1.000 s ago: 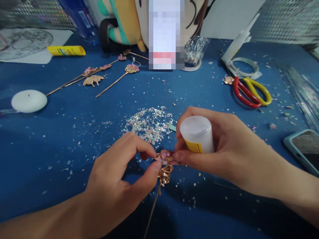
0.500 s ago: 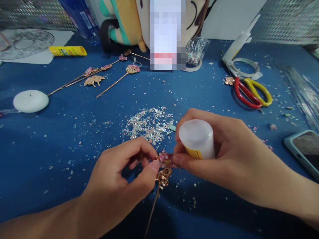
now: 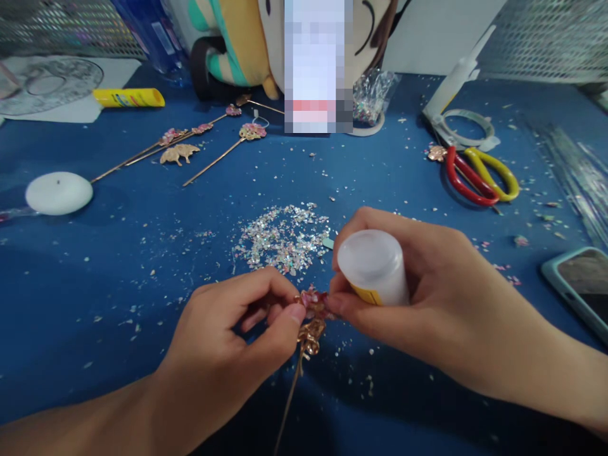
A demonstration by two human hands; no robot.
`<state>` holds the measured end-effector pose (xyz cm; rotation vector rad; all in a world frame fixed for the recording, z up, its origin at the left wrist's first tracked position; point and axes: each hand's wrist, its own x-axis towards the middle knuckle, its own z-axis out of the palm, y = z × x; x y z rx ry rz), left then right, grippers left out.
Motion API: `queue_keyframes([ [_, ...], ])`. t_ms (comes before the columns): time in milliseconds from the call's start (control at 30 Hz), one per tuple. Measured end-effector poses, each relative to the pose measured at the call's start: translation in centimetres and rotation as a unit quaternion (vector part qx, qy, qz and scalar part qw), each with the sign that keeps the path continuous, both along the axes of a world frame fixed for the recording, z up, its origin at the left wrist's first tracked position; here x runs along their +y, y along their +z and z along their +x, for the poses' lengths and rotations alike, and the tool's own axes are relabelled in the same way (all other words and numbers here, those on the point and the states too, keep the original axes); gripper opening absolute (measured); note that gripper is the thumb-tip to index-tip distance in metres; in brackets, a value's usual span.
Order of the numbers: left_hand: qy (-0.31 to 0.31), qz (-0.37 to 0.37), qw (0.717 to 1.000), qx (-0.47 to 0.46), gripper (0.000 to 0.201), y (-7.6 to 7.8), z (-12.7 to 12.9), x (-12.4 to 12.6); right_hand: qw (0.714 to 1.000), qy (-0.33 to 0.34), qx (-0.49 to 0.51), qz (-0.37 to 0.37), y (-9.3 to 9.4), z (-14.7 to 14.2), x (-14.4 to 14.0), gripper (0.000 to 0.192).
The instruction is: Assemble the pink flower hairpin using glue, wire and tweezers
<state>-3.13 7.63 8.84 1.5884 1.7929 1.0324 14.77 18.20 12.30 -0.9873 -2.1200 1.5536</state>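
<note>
My left hand (image 3: 232, 342) pinches the ornate head of a gold hairpin (image 3: 310, 323), whose thin stem runs down toward me. Pink shimmering flakes cover the top of the pin's head. My right hand (image 3: 418, 291) grips a glue stick (image 3: 373, 266) with a white cap and yellow label, and its fingertips also touch the pin's head from the right. Just beyond both hands, a pile of iridescent flakes (image 3: 285, 237) lies on the blue tabletop (image 3: 142, 253).
Several finished gold hairpins (image 3: 190, 142) lie at the back left, near a yellow glue tube (image 3: 128, 97) and a white oval lamp (image 3: 58, 192). Red-and-yellow scissors (image 3: 477, 174) and a tape ring (image 3: 464, 126) sit at the back right. A phone (image 3: 577, 288) lies at the right edge.
Both hands shifted slightly lower and closer together over the pin head; the left fingers curled tighter on it. The glue stick tilted a little leftward.
</note>
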Motion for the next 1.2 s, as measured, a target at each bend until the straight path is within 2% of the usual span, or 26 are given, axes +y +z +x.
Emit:
queue_keyframes([
  [367, -0.007, 0.005, 0.999, 0.031, 0.024, -0.62, 0.2, 0.18, 1.0, -0.002, 0.004, -0.014, -0.13, -0.11, 0.05, 0.02],
  [600, -0.042, 0.031, 0.988, 0.146, 0.027, 0.13, 0.06, 0.03, 1.0, 0.014, -0.001, 0.001, -0.2, 0.05, 0.07, 0.019],
  [800, -0.054, 0.047, 0.982, 0.176, 0.027, 0.0, 0.06, 0.17, 1.0, 0.005, 0.004, -0.008, -0.26, 0.01, -0.06, 0.02],
  [1200, -0.069, 0.051, 0.988, 0.125, 0.025, -0.31, -0.34, -0.53, 1.0, 0.005, 0.002, -0.008, -0.24, -0.09, 0.1, 0.02],
])
